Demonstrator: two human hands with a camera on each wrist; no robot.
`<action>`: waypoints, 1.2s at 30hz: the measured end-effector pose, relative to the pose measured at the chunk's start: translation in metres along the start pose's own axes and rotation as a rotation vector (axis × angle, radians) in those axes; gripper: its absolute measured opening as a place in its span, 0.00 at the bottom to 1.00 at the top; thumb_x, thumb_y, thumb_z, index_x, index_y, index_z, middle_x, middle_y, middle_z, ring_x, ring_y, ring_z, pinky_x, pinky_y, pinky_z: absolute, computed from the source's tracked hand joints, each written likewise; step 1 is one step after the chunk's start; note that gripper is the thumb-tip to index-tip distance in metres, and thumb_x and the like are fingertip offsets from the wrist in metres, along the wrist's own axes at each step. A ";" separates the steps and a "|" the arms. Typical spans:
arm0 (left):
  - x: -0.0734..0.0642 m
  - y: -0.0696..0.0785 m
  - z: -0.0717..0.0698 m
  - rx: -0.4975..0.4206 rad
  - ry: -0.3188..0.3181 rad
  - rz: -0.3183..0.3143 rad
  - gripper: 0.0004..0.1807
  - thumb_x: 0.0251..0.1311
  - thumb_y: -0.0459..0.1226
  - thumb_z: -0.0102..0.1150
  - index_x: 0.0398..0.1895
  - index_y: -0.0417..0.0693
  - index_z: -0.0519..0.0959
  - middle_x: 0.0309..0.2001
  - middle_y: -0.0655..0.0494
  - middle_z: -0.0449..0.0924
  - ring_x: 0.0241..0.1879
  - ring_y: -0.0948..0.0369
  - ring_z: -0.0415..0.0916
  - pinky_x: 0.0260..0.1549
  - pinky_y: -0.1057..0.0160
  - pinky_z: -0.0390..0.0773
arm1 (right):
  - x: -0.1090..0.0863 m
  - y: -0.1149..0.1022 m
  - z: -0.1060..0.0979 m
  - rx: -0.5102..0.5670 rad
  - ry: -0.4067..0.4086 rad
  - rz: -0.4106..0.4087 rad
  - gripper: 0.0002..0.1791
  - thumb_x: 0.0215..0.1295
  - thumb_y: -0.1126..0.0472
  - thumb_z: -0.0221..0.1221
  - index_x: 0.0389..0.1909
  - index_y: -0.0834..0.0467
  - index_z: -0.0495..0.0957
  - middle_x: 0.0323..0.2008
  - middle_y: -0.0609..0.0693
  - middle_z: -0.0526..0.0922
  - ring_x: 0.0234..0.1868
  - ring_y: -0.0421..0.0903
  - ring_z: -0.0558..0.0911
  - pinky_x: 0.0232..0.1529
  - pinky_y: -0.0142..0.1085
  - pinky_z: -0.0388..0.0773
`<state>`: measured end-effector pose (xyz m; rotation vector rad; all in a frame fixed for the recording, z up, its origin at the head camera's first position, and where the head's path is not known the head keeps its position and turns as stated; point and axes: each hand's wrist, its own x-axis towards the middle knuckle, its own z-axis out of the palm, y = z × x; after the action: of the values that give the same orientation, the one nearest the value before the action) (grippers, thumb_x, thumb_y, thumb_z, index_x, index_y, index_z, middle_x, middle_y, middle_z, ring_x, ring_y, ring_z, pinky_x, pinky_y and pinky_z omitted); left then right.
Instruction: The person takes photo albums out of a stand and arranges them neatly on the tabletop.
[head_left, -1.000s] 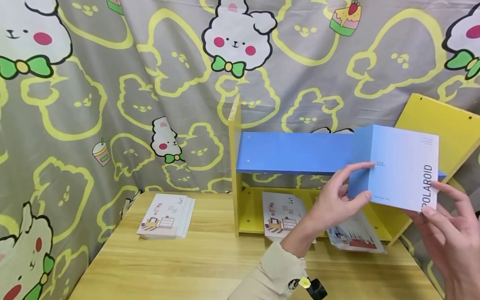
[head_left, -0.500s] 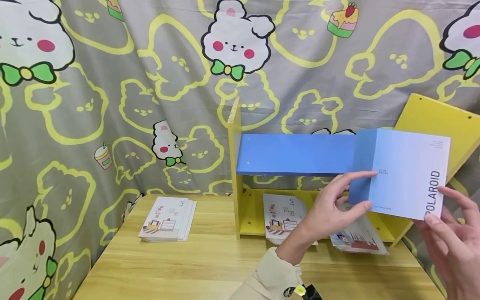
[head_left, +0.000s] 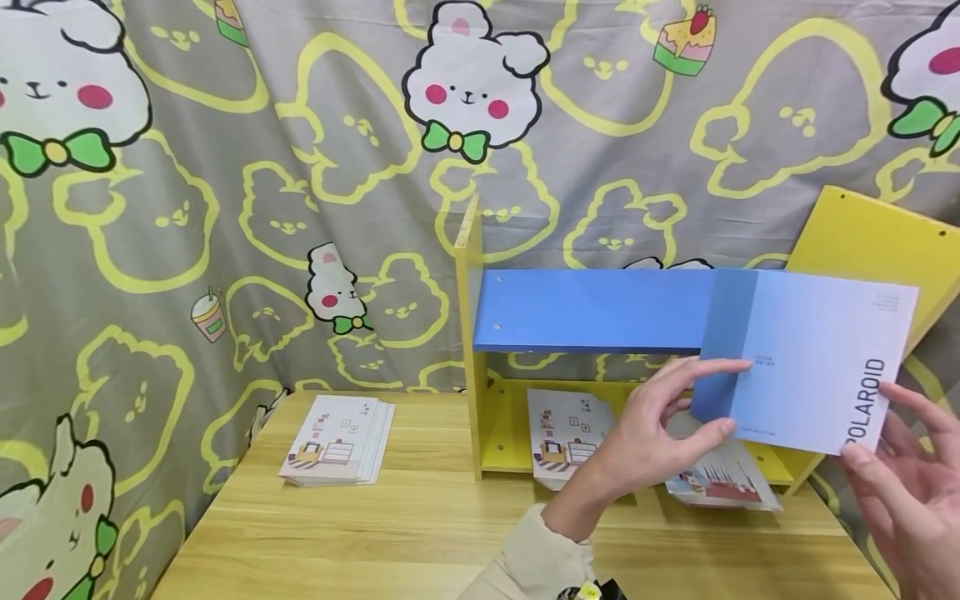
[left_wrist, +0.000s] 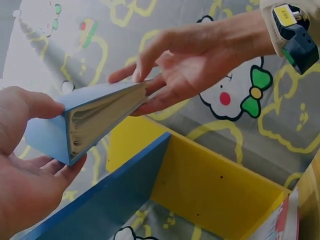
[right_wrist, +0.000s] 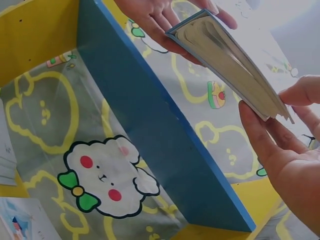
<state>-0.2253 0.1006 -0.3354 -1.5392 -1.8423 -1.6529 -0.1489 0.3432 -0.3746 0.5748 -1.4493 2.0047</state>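
A blue-to-white photo album (head_left: 817,358) marked "POLAROID" is held up in front of the shelf's right side, its darker blue spine facing left. My left hand (head_left: 652,425) holds the spine side, with thumb and index fingertip on the cover. My right hand (head_left: 911,475) pinches the opposite edge near the lower corner between thumb and fingers. From the left wrist view, the album's thick block of pages (left_wrist: 102,117) shows between the covers. In the right wrist view, the loose page edges (right_wrist: 235,65) fan slightly near my right fingers.
A yellow-and-blue shelf unit (head_left: 592,308) stands on the wooden table (head_left: 337,533), its right panel (head_left: 870,242) slanting outward. Illustrated stacks lie on the table's left (head_left: 337,437), in the lower shelf (head_left: 566,433) and at its right (head_left: 723,479). A patterned curtain (head_left: 360,208) hangs behind.
The album and both hands have moved a little down, and the album also slightly right. Both hands keep their hold on it. The stacks stay in place.
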 end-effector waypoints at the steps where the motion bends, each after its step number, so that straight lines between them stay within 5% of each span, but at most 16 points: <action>1: -0.001 0.000 0.000 -0.007 -0.001 0.003 0.30 0.70 0.29 0.59 0.74 0.48 0.68 0.71 0.55 0.67 0.62 0.73 0.65 0.55 0.72 0.76 | -0.001 0.000 0.000 -0.005 -0.009 -0.001 0.39 0.66 0.89 0.35 0.79 0.69 0.46 0.78 0.64 0.55 0.70 0.50 0.72 0.59 0.35 0.79; 4: -0.004 -0.001 0.000 -0.006 -0.002 0.000 0.30 0.69 0.28 0.60 0.73 0.47 0.68 0.73 0.56 0.66 0.68 0.71 0.64 0.58 0.71 0.75 | -0.003 -0.002 0.002 -0.034 -0.020 0.008 0.40 0.65 0.90 0.35 0.78 0.69 0.46 0.78 0.64 0.55 0.71 0.50 0.71 0.60 0.34 0.77; 11: -0.011 -0.001 -0.001 -0.011 0.000 -0.022 0.30 0.67 0.26 0.61 0.72 0.45 0.69 0.70 0.54 0.69 0.59 0.72 0.70 0.41 0.76 0.79 | -0.007 -0.001 0.003 -0.079 -0.040 0.020 0.40 0.64 0.91 0.36 0.78 0.71 0.46 0.78 0.63 0.56 0.69 0.48 0.74 0.59 0.34 0.77; 17: -0.015 -0.002 -0.002 -0.019 0.005 0.005 0.30 0.68 0.27 0.60 0.72 0.45 0.68 0.74 0.56 0.66 0.71 0.67 0.62 0.57 0.70 0.76 | -0.006 0.007 -0.001 0.069 -0.138 -0.060 0.40 0.62 0.93 0.34 0.76 0.75 0.45 0.77 0.66 0.57 0.70 0.52 0.73 0.60 0.37 0.78; 23: -0.021 0.001 -0.004 -0.023 0.017 0.027 0.29 0.69 0.27 0.59 0.72 0.45 0.69 0.75 0.57 0.65 0.77 0.61 0.53 0.62 0.66 0.73 | -0.009 0.001 0.006 -0.139 -0.099 0.002 0.41 0.63 0.92 0.37 0.78 0.72 0.45 0.79 0.62 0.56 0.72 0.46 0.70 0.61 0.34 0.75; 28: -0.025 0.001 -0.005 -0.028 0.022 0.001 0.29 0.69 0.27 0.59 0.72 0.45 0.69 0.75 0.57 0.64 0.78 0.58 0.51 0.59 0.68 0.75 | -0.011 0.000 0.010 -0.148 -0.110 0.015 0.42 0.62 0.93 0.37 0.77 0.72 0.46 0.79 0.61 0.56 0.72 0.45 0.69 0.62 0.34 0.74; 32: -0.028 0.000 -0.007 -0.021 0.016 -0.034 0.29 0.70 0.28 0.59 0.73 0.47 0.69 0.76 0.62 0.62 0.69 0.68 0.66 0.38 0.75 0.78 | -0.012 0.002 0.009 -0.132 -0.109 0.014 0.42 0.60 0.94 0.38 0.77 0.73 0.47 0.78 0.62 0.59 0.72 0.47 0.70 0.61 0.34 0.76; 36: -0.031 -0.001 -0.007 -0.016 0.020 -0.054 0.29 0.69 0.28 0.59 0.73 0.49 0.69 0.75 0.64 0.62 0.40 0.81 0.76 0.23 0.76 0.71 | -0.013 0.003 0.010 -0.148 -0.118 0.019 0.42 0.61 0.94 0.39 0.77 0.74 0.47 0.77 0.61 0.59 0.72 0.48 0.70 0.61 0.33 0.77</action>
<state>-0.2165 0.0784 -0.3566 -1.4857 -1.8805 -1.7045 -0.1408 0.3301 -0.3820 0.6256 -1.6631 1.8853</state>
